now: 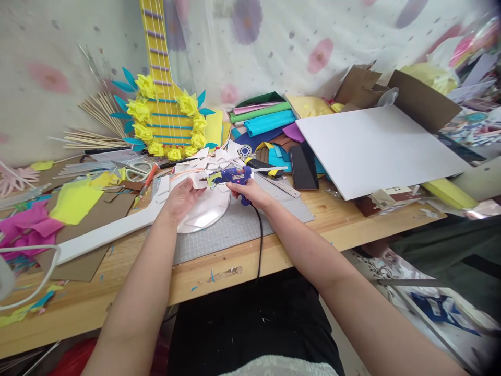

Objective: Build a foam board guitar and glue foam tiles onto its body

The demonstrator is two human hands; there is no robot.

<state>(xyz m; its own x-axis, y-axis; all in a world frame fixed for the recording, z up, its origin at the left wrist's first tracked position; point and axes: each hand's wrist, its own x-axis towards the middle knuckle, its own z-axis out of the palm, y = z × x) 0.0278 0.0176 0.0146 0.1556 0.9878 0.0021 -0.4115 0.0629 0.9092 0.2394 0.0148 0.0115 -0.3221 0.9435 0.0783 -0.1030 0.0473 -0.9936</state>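
My right hand (247, 192) is closed round the handle of a blue hot glue gun (235, 175), which has a glue stick (270, 168) jutting from its back and a black cord hanging down. The gun's nozzle points left, at a small white foam board piece (199, 179) pinched in my left hand (183, 197). Whether the nozzle touches the piece I cannot tell. Below both hands lies a white guitar-shaped foam board cutout (209, 211), its long neck (109, 237) stretching left. White scraps (225, 156) are heaped just behind.
A yellow flowered paper guitar (168, 117) stands against the wall. A grey cutting mat (242, 235) lies beneath the cutout. Scissors (139, 169) and a craft knife (147, 180) lie left; a metal ruler (279, 186), a phone (303, 167) and a large white board (379, 146) right.
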